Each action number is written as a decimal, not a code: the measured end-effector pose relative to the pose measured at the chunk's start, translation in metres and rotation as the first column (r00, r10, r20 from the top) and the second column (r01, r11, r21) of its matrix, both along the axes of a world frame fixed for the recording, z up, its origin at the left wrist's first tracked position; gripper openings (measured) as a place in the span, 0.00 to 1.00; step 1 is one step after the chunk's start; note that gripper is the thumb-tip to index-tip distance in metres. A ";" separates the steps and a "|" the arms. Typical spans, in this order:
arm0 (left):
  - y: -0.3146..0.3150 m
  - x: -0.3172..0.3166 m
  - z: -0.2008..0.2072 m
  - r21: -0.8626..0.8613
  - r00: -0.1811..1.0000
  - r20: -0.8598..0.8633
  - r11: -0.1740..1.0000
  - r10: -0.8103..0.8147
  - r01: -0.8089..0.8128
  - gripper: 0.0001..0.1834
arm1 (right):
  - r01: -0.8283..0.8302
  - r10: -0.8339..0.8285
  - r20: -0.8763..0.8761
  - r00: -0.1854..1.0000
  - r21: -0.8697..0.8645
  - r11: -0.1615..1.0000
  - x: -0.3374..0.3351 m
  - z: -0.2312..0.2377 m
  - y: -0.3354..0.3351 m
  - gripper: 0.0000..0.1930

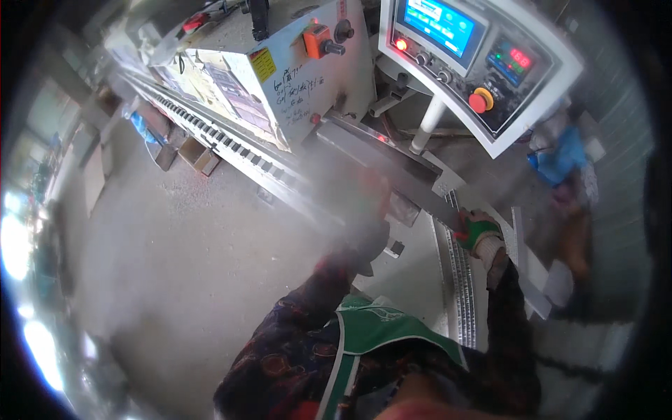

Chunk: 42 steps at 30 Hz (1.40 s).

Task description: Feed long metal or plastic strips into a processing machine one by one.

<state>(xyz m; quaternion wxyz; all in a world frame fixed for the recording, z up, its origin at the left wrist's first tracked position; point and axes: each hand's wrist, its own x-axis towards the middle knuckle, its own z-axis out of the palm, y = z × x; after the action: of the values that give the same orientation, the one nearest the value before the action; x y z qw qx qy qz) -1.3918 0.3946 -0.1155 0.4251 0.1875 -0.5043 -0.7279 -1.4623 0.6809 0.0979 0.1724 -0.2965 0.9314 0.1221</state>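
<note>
A long, narrow grey board lies slantwise in front of me, its far end at the white machine. My right hand, in a green and white work glove, is closed on the board's near right end. On the board's left side is my left hand. A hazy smudge across the picture blurs it, so its fingers cannot be made out.
Above the board stands a control panel with a lit screen and a red stop button. A toothed conveyor track runs along the machine's left. Ribbed strips stand by my right forearm. A cardboard box sits on the floor.
</note>
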 end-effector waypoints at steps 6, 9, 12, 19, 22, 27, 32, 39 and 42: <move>0.028 -0.017 0.058 0.300 0.984 -0.167 0.947 -0.068 0.117 0.27 | -0.022 0.020 0.064 0.998 0.032 0.999 -0.030 -0.014 -0.004 0.38; 0.002 -0.020 0.033 -0.238 0.989 0.117 0.969 0.093 -0.063 0.28 | -0.051 0.050 0.061 0.997 0.014 0.999 -0.039 -0.015 -0.020 0.38; 0.028 -0.019 0.076 0.252 0.969 0.084 0.946 -0.231 0.204 0.29 | -0.055 0.057 0.004 0.998 -0.169 0.984 -0.034 -0.016 0.015 0.37; -0.012 -0.024 0.018 -0.306 0.966 0.247 0.952 0.078 0.002 0.25 | -0.242 0.170 -0.180 0.969 -0.534 0.810 -0.026 -0.042 0.029 0.34; -0.022 -0.009 0.043 0.037 0.993 0.060 0.994 -0.103 0.101 0.26 | -0.193 0.139 -0.137 0.981 -0.575 0.795 -0.033 -0.061 0.027 0.30; -0.029 0.021 0.122 0.630 0.953 -0.071 0.727 -0.295 0.273 0.23 | -0.194 0.095 -0.205 0.974 -0.542 0.818 -0.029 -0.066 0.002 0.27; -0.017 0.026 0.153 0.507 0.944 -0.007 0.812 -0.329 0.288 0.21 | -0.159 0.067 -0.189 0.980 -0.527 0.835 -0.029 -0.058 -0.005 0.27; 0.001 0.032 0.148 0.553 0.866 -0.203 0.676 -0.458 0.487 0.27 | -0.077 0.040 -0.082 0.996 -0.515 0.854 -0.029 -0.050 -0.007 0.28; 0.002 0.032 0.151 0.553 0.821 -0.296 0.613 -0.488 0.564 0.30 | -0.099 0.040 -0.119 0.992 -0.551 0.829 -0.027 -0.053 0.004 0.29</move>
<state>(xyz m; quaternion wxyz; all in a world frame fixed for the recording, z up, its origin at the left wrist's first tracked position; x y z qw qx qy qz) -1.3597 0.3967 0.0355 0.1351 0.1173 -0.2441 -0.9531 -1.4891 0.6852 0.0453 0.0264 -0.3610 0.9227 -0.1326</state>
